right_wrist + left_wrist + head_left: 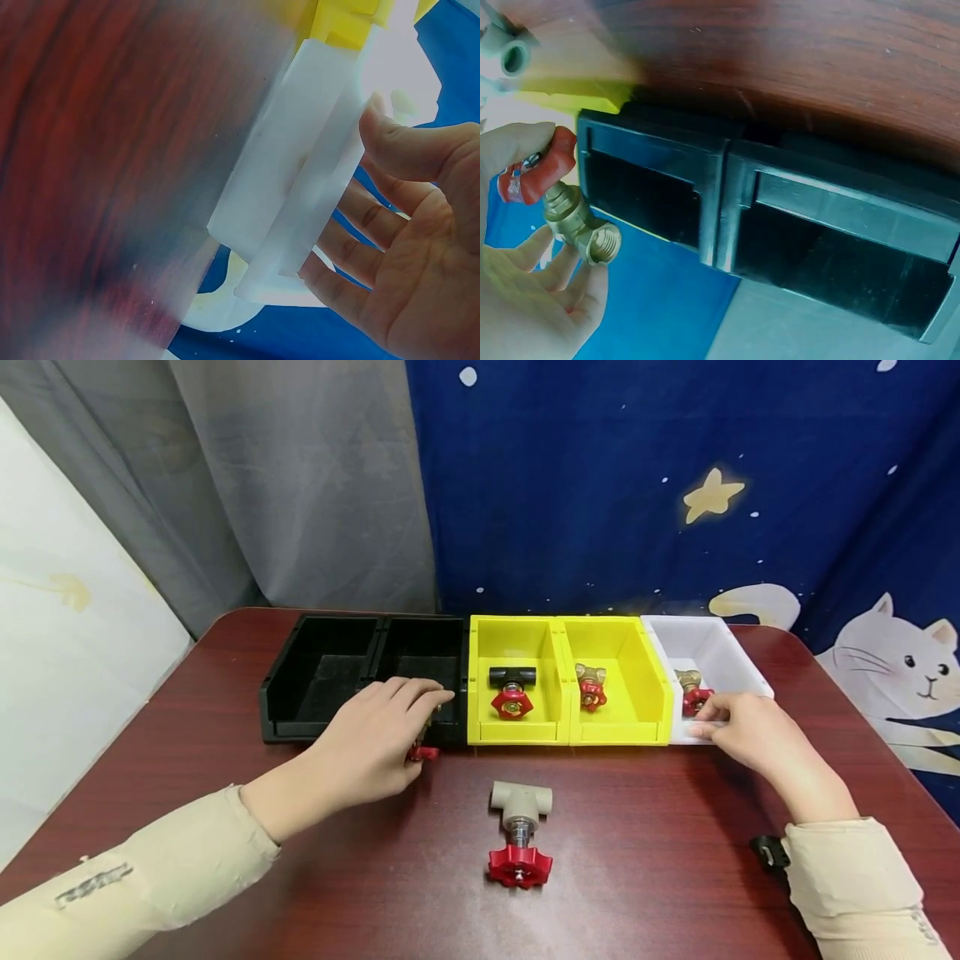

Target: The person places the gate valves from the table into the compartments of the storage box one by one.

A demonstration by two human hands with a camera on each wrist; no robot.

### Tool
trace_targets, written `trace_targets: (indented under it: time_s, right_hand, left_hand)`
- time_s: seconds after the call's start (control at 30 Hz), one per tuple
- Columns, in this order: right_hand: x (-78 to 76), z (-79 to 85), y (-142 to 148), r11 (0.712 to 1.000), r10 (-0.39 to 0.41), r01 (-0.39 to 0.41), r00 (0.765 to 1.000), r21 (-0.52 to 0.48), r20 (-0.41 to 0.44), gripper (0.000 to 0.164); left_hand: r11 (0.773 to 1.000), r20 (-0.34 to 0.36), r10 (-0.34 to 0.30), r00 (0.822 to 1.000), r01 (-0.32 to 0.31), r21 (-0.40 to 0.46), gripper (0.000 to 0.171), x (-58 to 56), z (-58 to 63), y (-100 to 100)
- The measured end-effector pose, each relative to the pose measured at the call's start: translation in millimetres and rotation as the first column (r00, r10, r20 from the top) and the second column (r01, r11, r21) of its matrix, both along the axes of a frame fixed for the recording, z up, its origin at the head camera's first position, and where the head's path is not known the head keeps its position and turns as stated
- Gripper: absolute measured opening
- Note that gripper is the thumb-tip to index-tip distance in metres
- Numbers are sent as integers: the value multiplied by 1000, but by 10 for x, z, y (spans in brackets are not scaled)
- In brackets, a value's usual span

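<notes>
In the left wrist view my left hand [536,300] holds a brass valve [576,217] with a red handwheel [544,171], thumb at the wheel and fingers by the brass body. The head view shows this left hand [375,739] in front of the second black bin [427,639], covering most of the valve. My right hand [753,731] is at the front of the white bin [716,643], its thumb by the front lip. Close to its fingers, inside that bin, lies another brass valve [694,693] with a red wheel, partly hidden. In the right wrist view the fingers [352,251] are loosely extended.
The left yellow bin [517,639] holds a black tee valve [512,689]; the right yellow bin [618,727] holds a brass valve [591,685]. Another black bin [300,727] ends the row at left. A beige tee valve [521,831] lies on the red-brown table [637,877].
</notes>
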State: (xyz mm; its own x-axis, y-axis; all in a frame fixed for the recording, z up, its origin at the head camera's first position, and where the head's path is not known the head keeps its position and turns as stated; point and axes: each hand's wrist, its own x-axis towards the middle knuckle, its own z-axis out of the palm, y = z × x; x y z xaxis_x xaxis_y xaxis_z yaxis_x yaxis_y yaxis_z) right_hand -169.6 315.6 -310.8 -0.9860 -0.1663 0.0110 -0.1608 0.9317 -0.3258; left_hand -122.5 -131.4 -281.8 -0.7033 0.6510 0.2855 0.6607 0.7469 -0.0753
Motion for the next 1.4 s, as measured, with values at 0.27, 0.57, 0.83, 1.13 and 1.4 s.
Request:
trace_targets:
  time_s: [0.27, 0.57, 0.83, 1.13, 1.4]
  right_hand:
    - [-9, 5, 1, 1000, -4, 4, 1000, 4, 12, 14]
    - [16, 2, 7, 1000, -5, 5, 1000, 0, -4, 13]
    - [8, -7, 3, 1000, -11, 11, 1000, 4, 5, 13]
    - [4, -8, 4, 1000, -17, 17, 1000, 5, 8, 14]
    - [-4, -19, 15, 1000, -5, 5, 1000, 4, -8, 14]
  left_hand:
    - [1000, -22, 21, 1000, -20, 17, 73, -250, 20, -26]
    - [995, 100, 89, 991, -84, -58, 72, -490, 98, 27]
    - [984, 218, 153, 964, -128, -124, 73, -726, 105, 116]
    - [961, 386, 248, 889, -175, -214, 79, -1003, 71, 114]
    - [952, 505, 256, 824, -124, -280, 79, -1132, 22, 116]
